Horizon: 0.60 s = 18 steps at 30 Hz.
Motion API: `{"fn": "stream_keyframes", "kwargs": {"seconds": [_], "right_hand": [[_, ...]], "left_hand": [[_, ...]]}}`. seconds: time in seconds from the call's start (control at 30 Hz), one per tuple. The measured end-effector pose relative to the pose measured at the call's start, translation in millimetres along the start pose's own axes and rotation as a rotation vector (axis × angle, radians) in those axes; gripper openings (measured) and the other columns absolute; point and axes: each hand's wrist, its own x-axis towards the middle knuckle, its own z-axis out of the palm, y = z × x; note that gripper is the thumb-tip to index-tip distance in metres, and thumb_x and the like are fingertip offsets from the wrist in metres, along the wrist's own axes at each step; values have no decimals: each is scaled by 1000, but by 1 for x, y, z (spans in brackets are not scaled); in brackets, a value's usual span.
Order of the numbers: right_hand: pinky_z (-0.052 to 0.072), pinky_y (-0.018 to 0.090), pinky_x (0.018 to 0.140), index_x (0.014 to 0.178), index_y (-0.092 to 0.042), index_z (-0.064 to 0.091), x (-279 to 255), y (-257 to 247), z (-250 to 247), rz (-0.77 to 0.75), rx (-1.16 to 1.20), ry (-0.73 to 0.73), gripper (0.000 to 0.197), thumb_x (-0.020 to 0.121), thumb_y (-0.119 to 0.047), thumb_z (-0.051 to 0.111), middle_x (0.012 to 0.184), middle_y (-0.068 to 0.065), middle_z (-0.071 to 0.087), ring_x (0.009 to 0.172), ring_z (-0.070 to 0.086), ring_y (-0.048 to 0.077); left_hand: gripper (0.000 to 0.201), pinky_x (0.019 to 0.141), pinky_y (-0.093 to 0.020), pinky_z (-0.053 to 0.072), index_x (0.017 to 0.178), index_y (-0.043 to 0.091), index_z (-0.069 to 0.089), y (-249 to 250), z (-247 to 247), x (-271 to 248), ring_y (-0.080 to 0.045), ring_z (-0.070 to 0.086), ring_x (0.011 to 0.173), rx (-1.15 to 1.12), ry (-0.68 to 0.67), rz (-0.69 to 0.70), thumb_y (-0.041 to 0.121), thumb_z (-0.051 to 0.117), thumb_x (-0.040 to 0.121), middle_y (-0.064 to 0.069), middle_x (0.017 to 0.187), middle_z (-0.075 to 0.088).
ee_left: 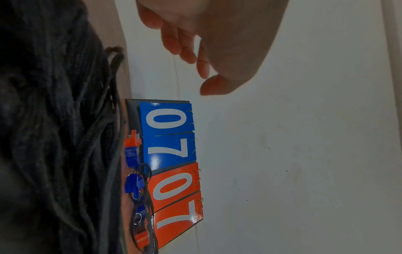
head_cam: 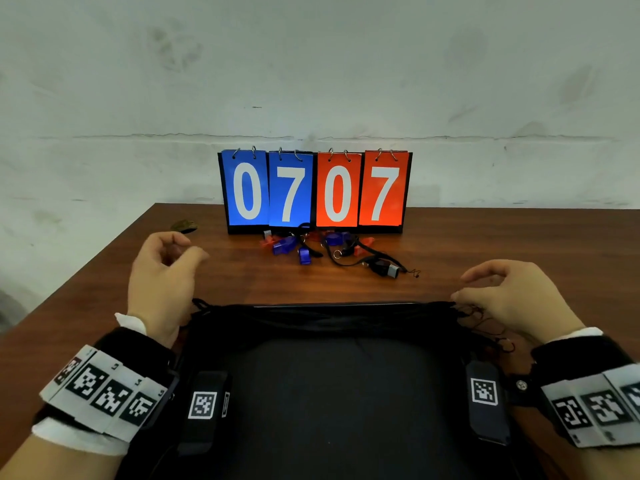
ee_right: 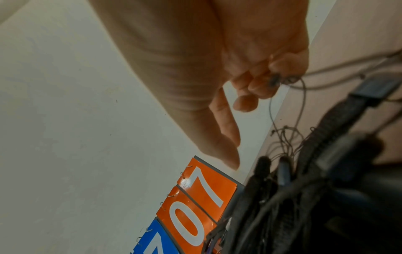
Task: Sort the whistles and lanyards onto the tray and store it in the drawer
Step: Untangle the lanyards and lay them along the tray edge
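Observation:
A black tray (head_cam: pixel 332 393) lies at the table's near edge. A bundle of black lanyards (head_cam: pixel 329 318) stretches across its far side. My right hand (head_cam: pixel 464 289) sits at the bundle's right end and pinches the thin end cords (ee_right: pixel 302 96) in its curled fingers (ee_right: pixel 256 89). My left hand (head_cam: pixel 183 249) hovers above the bundle's left end, fingers loosely curled and holding nothing (ee_left: pixel 195 68). Several blue and orange whistles (head_cam: pixel 284 244), some with lanyards still attached, lie further back. A black whistle (head_cam: pixel 384 266) lies to their right.
A flip scoreboard (head_cam: pixel 315 190) reading 07 07 stands against the wall behind the whistles. A small dark object (head_cam: pixel 185 226) lies on the brown table (head_cam: pixel 104 289) left of it. The table's left edge runs diagonally past my left hand.

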Motion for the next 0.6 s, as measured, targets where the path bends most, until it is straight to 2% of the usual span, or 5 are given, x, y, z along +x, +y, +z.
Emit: {"fn": "stream_keyframes", "kwargs": {"seconds": [0.1, 0.17, 0.37, 0.47, 0.6], "right_hand": [[39, 26, 52, 82, -16, 71, -2, -2, 0, -69, 75, 90, 13, 77, -18, 83, 82, 1, 67, 65, 58, 14], [40, 25, 55, 81, -15, 72, -4, -4, 1, -145, 172, 148, 7, 82, -18, 79, 75, 1, 69, 65, 58, 12], [45, 17, 65, 93, -23, 76, -14, -16, 10, -264, 295, 95, 14, 96, -18, 63, 86, -11, 72, 68, 61, -8], [39, 11, 54, 107, -23, 75, -12, -19, 14, -247, 188, -41, 20, 98, -18, 57, 87, -9, 71, 50, 54, -8], [45, 26, 85, 119, -23, 71, -2, -37, 10, -125, -5, -242, 27, 100, -20, 53, 121, -2, 68, 102, 63, 13]], "left_hand": [[21, 65, -13, 43, 84, 23, 61, 11, -1, -5, 4, 50, 65, -151, 18, 92, 4, 54, 88, 12, 81, 57], [27, 62, -16, 40, 77, 23, 62, 17, -4, -8, -3, 49, 65, -266, -82, 126, 1, 49, 86, 6, 77, 56], [17, 58, -24, 46, 80, 12, 75, 17, 1, -23, -22, 56, 65, -320, -900, 21, 14, 58, 77, -13, 72, 62], [29, 68, -26, 50, 93, 12, 78, 9, 7, -27, -23, 65, 77, -159, -1112, -8, 30, 66, 73, -14, 85, 70], [23, 76, -27, 50, 97, 18, 79, 2, 10, -27, -19, 68, 86, -35, -1174, -58, 22, 64, 79, -10, 92, 74]]}}
